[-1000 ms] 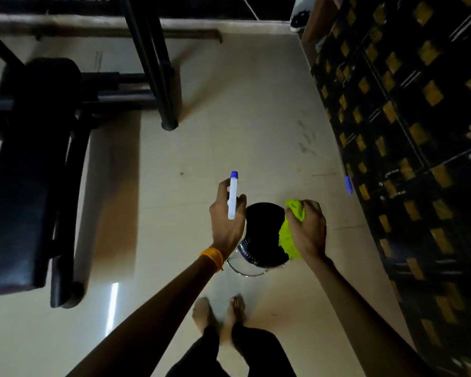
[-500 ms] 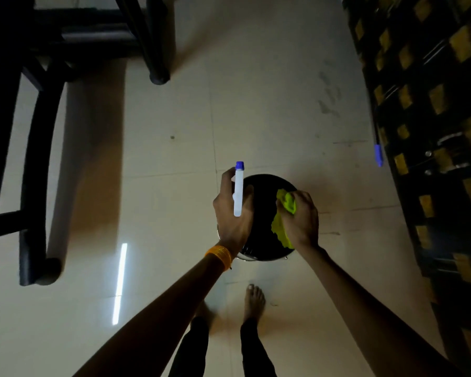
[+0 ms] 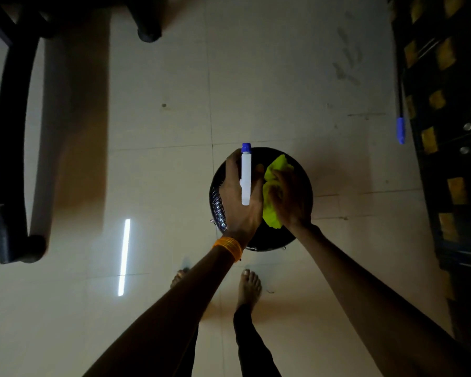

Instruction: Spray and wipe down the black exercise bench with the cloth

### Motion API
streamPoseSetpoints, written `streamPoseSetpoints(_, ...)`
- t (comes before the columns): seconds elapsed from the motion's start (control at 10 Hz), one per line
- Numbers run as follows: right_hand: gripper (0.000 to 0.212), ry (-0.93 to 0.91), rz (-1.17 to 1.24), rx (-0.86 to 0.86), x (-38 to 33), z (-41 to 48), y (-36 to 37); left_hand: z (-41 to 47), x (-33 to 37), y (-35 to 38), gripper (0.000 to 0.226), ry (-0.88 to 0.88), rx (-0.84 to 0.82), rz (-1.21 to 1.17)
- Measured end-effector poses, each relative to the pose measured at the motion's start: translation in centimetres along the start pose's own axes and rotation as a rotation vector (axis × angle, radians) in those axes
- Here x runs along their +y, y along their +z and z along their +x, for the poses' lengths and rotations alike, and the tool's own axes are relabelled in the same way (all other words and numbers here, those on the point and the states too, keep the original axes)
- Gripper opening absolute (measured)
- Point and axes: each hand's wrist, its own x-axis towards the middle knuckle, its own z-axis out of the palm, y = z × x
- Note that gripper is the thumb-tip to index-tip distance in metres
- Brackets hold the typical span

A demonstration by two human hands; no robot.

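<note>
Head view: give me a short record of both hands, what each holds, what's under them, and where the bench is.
left hand: grip around spray bottle, blue nozzle pointing away from the person
right hand: holds bunched yellow-green cloth over round black stool
under hands: the stool's seat, standing on pale floor tiles
bench: only black bench frame shows, far left, untouched

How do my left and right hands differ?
The left hand grips a white spray bottle with a blue tip; the right hand holds a crumpled yellow-green cloth. The left wrist wears an orange bangle; the right wrist is bare. Both are over the round black stool.
</note>
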Motion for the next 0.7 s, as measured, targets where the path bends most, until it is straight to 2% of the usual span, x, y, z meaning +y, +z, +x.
streamPoseSetpoints(0.1,0.077,-0.038,0.014,-0.038,0.5,0.6,-0.4,0.2,0.4,0.7,0.035,-0.020,0.004,0.019)
streamPoseSetpoints(0.2,0.092,-0.026,0.036,-0.103,0.5,0.8,-1.1,0.0,0.6,0.7,0.049,-0.029,-0.012,0.060)
streamPoseSetpoints(0.3,0.089,-0.007,0.017,-0.163,-0.3,0.2,-2.6,-0.4,0.9,0.2,0.064,-0.045,-0.063,0.068)
streamPoseSetpoints(0.4,0.068,0.011,0.034,-0.120,-1.4,-0.2,-4.7,-0.6,1.1,-1.0,0.086,-0.061,-0.194,0.094)
streamPoseSetpoints(0.5,0.057,0.037,0.064,-0.069,-3.3,-0.6,-8.1,-0.4,1.4,-3.2,0.102,-0.125,-0.358,0.231)
streamPoseSetpoints(0.6,0.057,-0.007,0.032,-0.008,-5.7,-0.9,-11.5,0.0,1.6,-5.9,0.096,-0.084,-0.394,0.395)
streamPoseSetpoints(0.7,0.055,-0.062,-0.039,-0.018,-9.0,-1.2,-15.2,1.2,4.2,-8.3,0.087,-0.053,-0.330,0.600)
